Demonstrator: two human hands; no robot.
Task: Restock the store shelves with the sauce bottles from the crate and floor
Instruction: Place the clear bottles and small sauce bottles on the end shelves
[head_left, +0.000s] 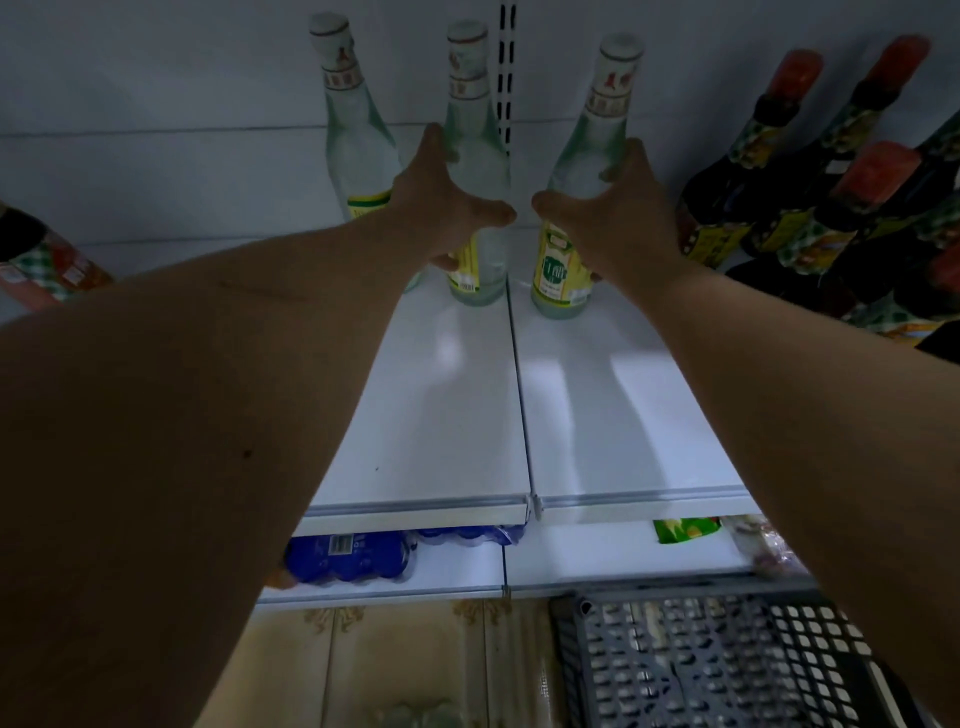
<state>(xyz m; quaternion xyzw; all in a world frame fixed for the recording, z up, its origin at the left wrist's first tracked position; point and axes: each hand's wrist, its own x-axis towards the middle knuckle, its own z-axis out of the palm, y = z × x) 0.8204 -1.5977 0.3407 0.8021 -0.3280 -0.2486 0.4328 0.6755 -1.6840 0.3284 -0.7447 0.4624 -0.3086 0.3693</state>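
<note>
Left hand: my left hand (447, 208) is curled round the body of the middle clear bottle (475, 156), thumb reaching right, fingers wrapped behind the glass.
Right hand: my right hand (613, 218) grips the right clear bottle (582, 176) at its shoulder and body, thumb reaching left toward the other thumb; the two thumbs are close but apart.
Middle clear bottle: stands on the white shelf (441, 415), base down, long axis near upright, capped neck pointing up toward the back panel (156, 104).
Right clear bottle: base on the same shelf level, just right of the seam between the two shelf boards; long axis leans slightly, neck tipped up and to the right; yellow-and-green label faces me.
Third clear bottle (348, 119): stands behind and left of the middle one, untouched, neck pointing up and leaning slightly left.
Dark sauce bottles (789, 171): a cluster with red caps at the right end of the shelf, necks pointing up and to the right.
Bottle at far left (47, 260): dark with a checked label, partly cut off by the frame edge.
Lower shelf (597, 561): carries blue packs (348, 556) on the left and a green packet (685, 529) on the right.
Crate (727, 665): grey lattice plastic, on the tiled floor (389, 665) below the shelves, at lower right; I cannot tell its contents.
</note>
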